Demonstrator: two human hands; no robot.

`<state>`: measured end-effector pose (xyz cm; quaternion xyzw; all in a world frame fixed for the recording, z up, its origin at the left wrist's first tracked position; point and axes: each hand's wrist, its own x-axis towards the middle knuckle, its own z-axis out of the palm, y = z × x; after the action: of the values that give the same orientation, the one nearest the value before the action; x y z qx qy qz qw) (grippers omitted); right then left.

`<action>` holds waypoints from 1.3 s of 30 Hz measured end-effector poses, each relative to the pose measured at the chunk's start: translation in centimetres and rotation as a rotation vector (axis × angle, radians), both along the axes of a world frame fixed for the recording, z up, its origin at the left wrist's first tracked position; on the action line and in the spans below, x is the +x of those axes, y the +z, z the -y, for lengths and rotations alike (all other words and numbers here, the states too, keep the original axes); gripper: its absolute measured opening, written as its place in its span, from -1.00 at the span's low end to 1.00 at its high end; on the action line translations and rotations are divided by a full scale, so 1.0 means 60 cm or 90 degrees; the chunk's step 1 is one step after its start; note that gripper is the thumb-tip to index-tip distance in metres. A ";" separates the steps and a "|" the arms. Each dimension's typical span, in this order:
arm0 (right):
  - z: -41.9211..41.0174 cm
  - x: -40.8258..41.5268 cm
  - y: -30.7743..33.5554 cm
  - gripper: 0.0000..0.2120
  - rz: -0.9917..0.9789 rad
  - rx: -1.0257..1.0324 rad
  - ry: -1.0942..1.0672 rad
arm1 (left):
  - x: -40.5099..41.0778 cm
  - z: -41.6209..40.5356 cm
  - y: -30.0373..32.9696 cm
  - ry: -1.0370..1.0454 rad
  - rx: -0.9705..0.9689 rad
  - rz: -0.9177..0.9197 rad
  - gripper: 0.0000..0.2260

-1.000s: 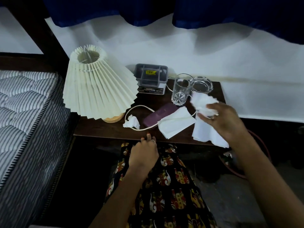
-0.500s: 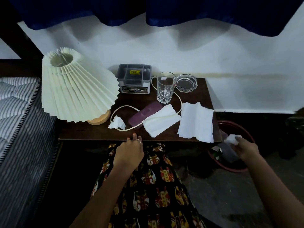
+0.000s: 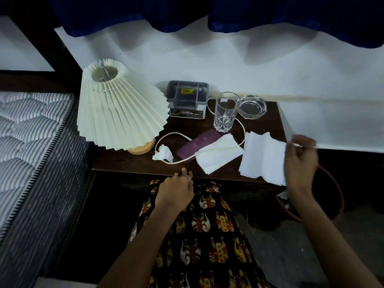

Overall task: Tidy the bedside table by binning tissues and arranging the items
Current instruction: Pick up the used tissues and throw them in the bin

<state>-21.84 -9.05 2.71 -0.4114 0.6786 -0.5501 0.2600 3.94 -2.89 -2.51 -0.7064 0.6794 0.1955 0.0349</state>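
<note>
On the dark bedside table (image 3: 128,162) lie three white tissues: a small crumpled tissue (image 3: 164,154) by the lamp cord, a folded tissue (image 3: 218,156) in the middle, and a large flat tissue (image 3: 262,157) at the right edge. My right hand (image 3: 301,161) is blurred, right beside the large tissue's right edge, fingers apart, with nothing clearly in it. My left hand (image 3: 176,190) rests with its fingertips on the table's front edge and holds nothing. A red bin (image 3: 334,190) stands on the floor to the right of the table, partly hidden by my right arm.
A pleated cream lamp (image 3: 120,109) leans at the table's left, its cord (image 3: 172,134) looping across the top. A grey box (image 3: 187,99), a drinking glass (image 3: 225,112) and a glass ashtray (image 3: 252,106) stand at the back. A purple case (image 3: 197,146) lies mid-table. A striped mattress (image 3: 31,146) borders the left.
My right hand carried a crumpled tissue from above the table down to the bin, and is now back at the table's right edge without it. My left hand stayed put.
</note>
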 end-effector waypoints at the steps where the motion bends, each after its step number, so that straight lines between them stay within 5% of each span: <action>1: -0.001 0.039 0.008 -0.86 -0.036 -0.020 0.074 | 0.002 0.000 0.002 -0.008 0.001 -0.005 -0.61; 7: 0.014 0.227 0.002 -0.87 -0.214 0.015 0.606 | 0.012 -0.005 0.019 -0.042 0.030 -0.028 -0.60; 15: 0.059 0.354 -0.053 -0.75 -0.375 0.188 0.772 | 0.009 -0.016 0.060 -0.012 0.024 -0.022 -0.68; 21: 0.078 0.382 -0.079 -0.79 -0.394 0.219 0.687 | 0.012 -0.012 0.058 -0.023 0.029 -0.015 -0.68; 27: 0.085 0.352 -0.036 -0.81 -0.286 0.109 0.548 | 0.021 -0.004 0.024 -0.070 0.041 -0.013 -0.59; 39: 0.069 -0.009 -0.023 -0.84 -0.211 0.058 0.150 | 0.014 -0.005 0.015 -0.068 0.021 0.000 -0.59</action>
<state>-22.40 -13.22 1.36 -0.5607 0.6834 -0.4096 0.2252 4.77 -2.57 -1.59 -0.6687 0.7127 0.2042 0.0569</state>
